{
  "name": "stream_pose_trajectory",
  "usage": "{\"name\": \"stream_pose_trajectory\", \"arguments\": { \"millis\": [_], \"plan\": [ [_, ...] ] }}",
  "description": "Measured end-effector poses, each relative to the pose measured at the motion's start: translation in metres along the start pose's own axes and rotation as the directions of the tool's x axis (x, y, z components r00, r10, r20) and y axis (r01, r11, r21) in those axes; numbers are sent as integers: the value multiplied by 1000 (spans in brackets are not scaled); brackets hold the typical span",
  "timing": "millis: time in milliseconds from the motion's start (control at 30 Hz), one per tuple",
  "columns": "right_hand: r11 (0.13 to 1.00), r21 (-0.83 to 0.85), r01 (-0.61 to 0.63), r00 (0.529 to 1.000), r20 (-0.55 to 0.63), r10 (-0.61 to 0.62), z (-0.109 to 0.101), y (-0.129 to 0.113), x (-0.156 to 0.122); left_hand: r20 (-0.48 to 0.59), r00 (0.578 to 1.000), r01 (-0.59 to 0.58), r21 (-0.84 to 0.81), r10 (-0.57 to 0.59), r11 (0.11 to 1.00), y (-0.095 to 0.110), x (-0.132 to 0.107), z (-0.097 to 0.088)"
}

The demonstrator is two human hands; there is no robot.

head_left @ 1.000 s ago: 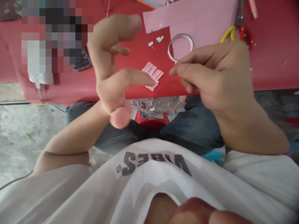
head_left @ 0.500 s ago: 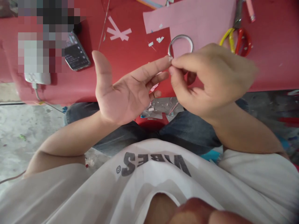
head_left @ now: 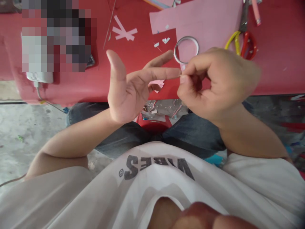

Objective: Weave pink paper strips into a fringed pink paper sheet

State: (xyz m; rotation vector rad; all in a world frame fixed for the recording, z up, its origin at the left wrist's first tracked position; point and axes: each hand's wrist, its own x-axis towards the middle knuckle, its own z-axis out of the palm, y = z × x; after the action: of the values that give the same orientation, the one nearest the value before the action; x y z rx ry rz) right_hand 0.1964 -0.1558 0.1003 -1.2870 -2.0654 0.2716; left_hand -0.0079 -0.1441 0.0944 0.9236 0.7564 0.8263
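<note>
My left hand [head_left: 130,90] is held palm up with its thumb raised and its fingers spread. One of its fingertips meets the pinched thumb and forefinger of my right hand [head_left: 221,79]. Something tiny and pale shows at that contact, too small to name. Just beyond the fingertips, a thin roll of tape [head_left: 175,51] lies partly over a pink paper sheet [head_left: 207,22]. Small white scraps [head_left: 166,40] lie left of the roll. Pink paper pieces [head_left: 160,84] show behind the fingers of my left hand, which partly cover them.
Crossed pink paper strips [head_left: 124,33] lie on the red table [head_left: 281,63]. At the right are scissors [head_left: 244,20] with yellow and red handles, beside a pink stick [head_left: 256,12]. A white charger [head_left: 40,77] with a cable and a mostly blurred-out phone [head_left: 91,61] are at the left.
My left hand has shifted right, and a different finger of it now meets the right hand's pinch. That pinch has dropped slightly nearer to me, apart from the tape roll.
</note>
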Motion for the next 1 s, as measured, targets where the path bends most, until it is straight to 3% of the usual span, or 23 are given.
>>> {"name": "stream_pose_trajectory", "arguments": {
  "millis": [167, 300, 433, 500, 600, 700, 833, 933, 1000],
  "plan": [
    [997, 52, -62, 998, 38, 60, -2, -3, 0, -67, 996, 54, -6, -54, 999, 10, 7, -3],
    [1000, -16, 15, 990, 140, -13, -1, 4, 2, -79, 997, 14, 10, -13, 1000, 6, 10, -8],
    [984, -110, 139, 963, 246, -109, -1, 15, 3, -43, 992, -109, 236, 122, 966, -3, 4, -14],
    [963, -159, 220, 957, 226, -181, -1, 20, 4, -4, 984, -164, 394, 180, 904, -6, -1, -14],
    [944, -162, 289, 951, 163, -263, -5, 24, 8, 14, 987, -147, 508, 163, 848, -8, -6, -13],
    [952, -108, 286, 955, 112, -274, -9, 26, 13, -12, 998, -56, 451, 69, 891, -2, -3, -12],
    [963, -125, 239, 970, 81, -230, -10, 26, 14, 33, 989, 132, 204, -141, 970, 13, 3, -11],
    [980, -102, 173, 984, 52, -168, -5, 23, 11, 37, 981, 186, 124, -192, 975, 20, 4, -6],
    [993, -35, 116, 993, 30, -115, -1, 19, 8, -23, 980, 197, 104, -195, 975, 21, 4, -2]
  ]
}}
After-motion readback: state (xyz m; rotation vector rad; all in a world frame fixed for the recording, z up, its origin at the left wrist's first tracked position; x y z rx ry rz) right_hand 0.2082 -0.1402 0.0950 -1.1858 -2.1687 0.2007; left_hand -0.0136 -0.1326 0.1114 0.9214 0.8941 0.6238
